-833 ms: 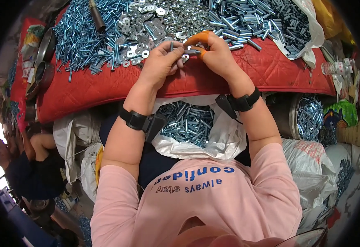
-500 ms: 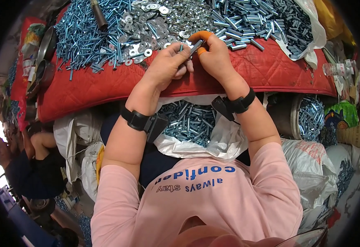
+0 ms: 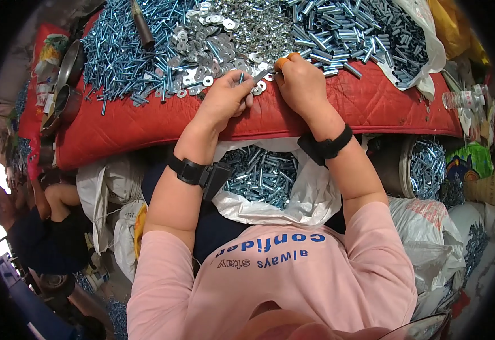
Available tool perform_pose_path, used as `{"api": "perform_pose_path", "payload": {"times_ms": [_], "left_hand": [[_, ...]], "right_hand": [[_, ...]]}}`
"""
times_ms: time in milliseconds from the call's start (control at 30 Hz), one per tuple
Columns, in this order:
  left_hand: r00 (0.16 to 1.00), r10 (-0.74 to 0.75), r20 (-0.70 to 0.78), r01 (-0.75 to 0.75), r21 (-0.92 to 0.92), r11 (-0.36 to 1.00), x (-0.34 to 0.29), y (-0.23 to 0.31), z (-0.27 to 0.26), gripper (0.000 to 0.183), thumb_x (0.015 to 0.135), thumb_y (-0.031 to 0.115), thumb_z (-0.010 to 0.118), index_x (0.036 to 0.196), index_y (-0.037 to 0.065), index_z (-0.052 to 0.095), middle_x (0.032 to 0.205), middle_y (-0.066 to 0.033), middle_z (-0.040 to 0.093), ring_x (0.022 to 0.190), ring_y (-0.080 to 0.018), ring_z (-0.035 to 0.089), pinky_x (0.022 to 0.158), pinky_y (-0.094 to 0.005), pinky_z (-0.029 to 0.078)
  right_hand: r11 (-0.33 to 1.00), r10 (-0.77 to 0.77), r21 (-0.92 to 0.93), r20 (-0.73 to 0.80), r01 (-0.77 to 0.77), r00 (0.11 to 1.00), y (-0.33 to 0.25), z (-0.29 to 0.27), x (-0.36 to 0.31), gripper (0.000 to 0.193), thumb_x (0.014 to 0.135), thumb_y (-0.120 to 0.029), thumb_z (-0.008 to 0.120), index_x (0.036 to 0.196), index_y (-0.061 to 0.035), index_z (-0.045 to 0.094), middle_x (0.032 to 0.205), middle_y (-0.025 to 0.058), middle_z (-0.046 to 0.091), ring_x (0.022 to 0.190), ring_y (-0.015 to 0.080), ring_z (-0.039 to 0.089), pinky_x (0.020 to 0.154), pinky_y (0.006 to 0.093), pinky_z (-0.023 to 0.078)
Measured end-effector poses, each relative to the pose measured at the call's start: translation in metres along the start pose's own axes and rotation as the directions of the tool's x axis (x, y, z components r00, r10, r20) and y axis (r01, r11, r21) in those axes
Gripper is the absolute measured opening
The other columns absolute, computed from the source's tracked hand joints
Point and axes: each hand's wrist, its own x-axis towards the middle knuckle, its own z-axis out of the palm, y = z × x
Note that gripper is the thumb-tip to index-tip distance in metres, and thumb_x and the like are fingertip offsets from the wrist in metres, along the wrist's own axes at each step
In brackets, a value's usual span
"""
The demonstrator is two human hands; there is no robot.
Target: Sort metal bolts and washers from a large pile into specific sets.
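My left hand (image 3: 225,99) is closed around a grey metal sleeve (image 3: 260,76), which slants up and right from its fingertips. A thin blue screw (image 3: 241,78) also pokes out by its thumb. Just to the right, my right hand (image 3: 301,85) is closed in a pinch at the sleeve's far end, with orange covers on its fingers. What those fingertips hold is too small to make out. Beyond the hands lie heaps of blue screws (image 3: 117,56), flat washers (image 3: 196,54), small shiny nuts (image 3: 261,28) and metal sleeves (image 3: 338,34).
A red quilted cover (image 3: 162,122) lies under the heaps. Between my forearms, an opened white sack (image 3: 315,198) holds assembled fasteners (image 3: 259,175). A bucket of blue fasteners (image 3: 426,167) lies on its side at right. Metal bowls (image 3: 69,68) stand at left, and another person (image 3: 49,226) sits lower left.
My right hand has drawn slightly right, away from my left, and its outstretched index finger has curled in. The sleeve now shows between the two hands.
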Motion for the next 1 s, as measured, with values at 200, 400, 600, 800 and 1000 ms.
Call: {"api": "perform_pose_path", "payload": {"times_ms": [200, 400, 600, 800, 1000], "left_hand": [[1.0, -0.025, -0.012, 0.026, 0.056, 0.998, -0.003, 0.005, 0.003, 0.013, 0.093, 0.02, 0.054, 0.099, 0.009, 0.053, 0.059, 0.0006, 0.052, 0.041, -0.004, 0.035, 0.037, -0.0191, 0.021], [0.999, -0.047, -0.006, 0.047, 0.03, 0.998, -0.004, 0.004, 0.003, 0.013, 0.093, 0.02, 0.053, 0.098, 0.009, 0.053, 0.06, -0.0001, 0.052, 0.042, -0.0044, 0.036, 0.038, -0.0185, 0.022], [0.999, -0.045, 0.015, 0.045, 0.031, 0.999, -0.005, 0.008, 0.002, 0.012, 0.093, 0.017, 0.052, 0.099, 0.007, 0.052, 0.061, -0.0011, 0.054, 0.042, -0.0042, 0.036, 0.038, -0.0185, 0.022], [0.985, -0.062, 0.158, 0.075, -0.076, 0.994, -0.003, 0.005, -0.003, 0.011, 0.092, 0.015, 0.051, 0.094, 0.004, 0.052, 0.059, -0.0027, 0.053, 0.04, -0.0047, 0.035, 0.037, -0.0202, 0.02], [0.989, -0.054, 0.137, 0.062, -0.055, 0.997, -0.006, 0.004, -0.004, 0.009, 0.091, 0.015, 0.051, 0.092, 0.006, 0.052, 0.059, -0.0034, 0.054, 0.038, -0.0044, 0.033, 0.036, -0.0203, 0.019]], "right_hand": [[1.0, -0.004, 0.012, 0.051, 0.003, 0.999, 0.007, -0.003, 0.002, 0.012, 0.076, -0.015, 0.066, 0.087, -0.0114, 0.066, 0.085, 0.0082, 0.059, 0.075, 0.0283, 0.062, 0.064, 0.0398, 0.051], [0.996, 0.022, 0.084, 0.065, -0.027, 0.998, 0.006, -0.008, 0.006, 0.01, 0.079, -0.01, 0.061, 0.088, -0.0085, 0.065, 0.079, 0.0117, 0.06, 0.071, 0.0307, 0.062, 0.063, 0.0385, 0.05], [0.485, 0.221, 0.786, 0.314, -0.383, 0.923, 0.002, -0.009, 0.005, 0.014, 0.082, -0.005, 0.064, 0.095, -0.001, 0.063, 0.085, 0.0077, 0.067, 0.076, 0.0139, 0.064, 0.066, 0.0266, 0.049], [0.378, 0.244, 0.883, 0.196, -0.279, 0.95, -0.003, -0.011, 0.004, 0.015, 0.079, 0.002, 0.066, 0.095, 0.0004, 0.064, 0.087, 0.0062, 0.067, 0.08, 0.0126, 0.063, 0.073, 0.0236, 0.049], [0.693, 0.185, 0.59, 0.411, -0.415, 0.893, 0.015, -0.013, 0.008, 0.016, 0.081, -0.012, 0.069, 0.092, -0.0019, 0.065, 0.079, 0.0063, 0.066, 0.068, 0.0125, 0.058, 0.062, 0.0253, 0.047]]}}
